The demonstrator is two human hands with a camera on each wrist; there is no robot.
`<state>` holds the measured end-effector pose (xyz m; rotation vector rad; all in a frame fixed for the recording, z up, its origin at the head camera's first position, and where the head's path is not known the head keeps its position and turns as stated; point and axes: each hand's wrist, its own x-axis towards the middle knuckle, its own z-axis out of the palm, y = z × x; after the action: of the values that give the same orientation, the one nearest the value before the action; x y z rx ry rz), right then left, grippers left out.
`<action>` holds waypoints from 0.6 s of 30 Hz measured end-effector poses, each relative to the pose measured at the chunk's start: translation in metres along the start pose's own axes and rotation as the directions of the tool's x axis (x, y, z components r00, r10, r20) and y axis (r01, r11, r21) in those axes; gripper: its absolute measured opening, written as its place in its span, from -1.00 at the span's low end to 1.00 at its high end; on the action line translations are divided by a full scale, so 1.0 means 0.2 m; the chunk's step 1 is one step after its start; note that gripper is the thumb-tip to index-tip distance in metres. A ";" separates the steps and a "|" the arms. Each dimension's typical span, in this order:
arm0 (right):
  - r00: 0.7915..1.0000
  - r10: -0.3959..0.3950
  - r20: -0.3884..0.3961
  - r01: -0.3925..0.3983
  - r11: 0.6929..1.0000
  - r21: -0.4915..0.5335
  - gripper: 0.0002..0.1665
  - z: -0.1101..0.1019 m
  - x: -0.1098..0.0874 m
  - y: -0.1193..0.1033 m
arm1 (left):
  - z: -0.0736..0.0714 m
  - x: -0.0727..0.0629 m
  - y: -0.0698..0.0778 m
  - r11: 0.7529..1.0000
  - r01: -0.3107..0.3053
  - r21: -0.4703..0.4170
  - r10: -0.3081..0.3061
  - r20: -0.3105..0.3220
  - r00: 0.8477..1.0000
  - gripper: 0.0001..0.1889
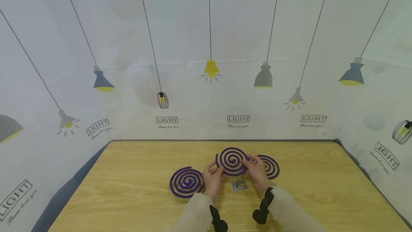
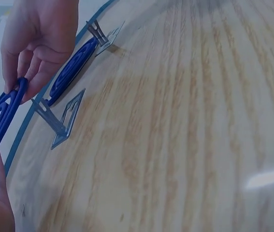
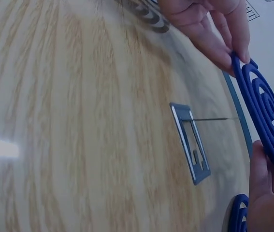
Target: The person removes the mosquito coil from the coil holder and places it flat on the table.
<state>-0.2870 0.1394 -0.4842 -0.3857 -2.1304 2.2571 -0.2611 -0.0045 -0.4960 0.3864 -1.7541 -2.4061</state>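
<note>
A purple spiral mosquito coil point(image 1: 233, 160) is held up above the table by both hands. My left hand point(image 1: 212, 181) pinches its left edge between thumb and fingers. On the opposite edge, the right hand point(image 1: 256, 172) grips it the same way. Below the coil, on the tabletop, lies a small metal coil stand point(image 3: 202, 173) with a raised upright prong. The left wrist view shows the held coil point(image 2: 1, 121) tilted, apart from that stand point(image 2: 59, 129). Another coil point(image 1: 189, 182) sits left of my left hand. A third coil point(image 1: 273, 167) is partly hidden behind the right hand.
The wooden table point(image 1: 128, 174) has a dark edge at the back. Behind it rises a white wall covering point(image 1: 186, 92) printed with lamps. A second metal stand point(image 2: 108, 41) supports the right-hand coil point(image 2: 71, 70).
</note>
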 end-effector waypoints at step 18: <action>0.995 -0.082 -0.058 0.069 0.977 -0.203 -0.68 -0.02 0.02 0.03 | 0.01 0.06 -0.02 0.963 -0.119 0.244 0.130 -0.030 0.991 -0.64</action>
<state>-0.2896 0.1432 -0.4910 -0.3707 -2.3037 1.9684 -0.2728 -0.0044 -0.5004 0.3425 -1.9931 -2.0890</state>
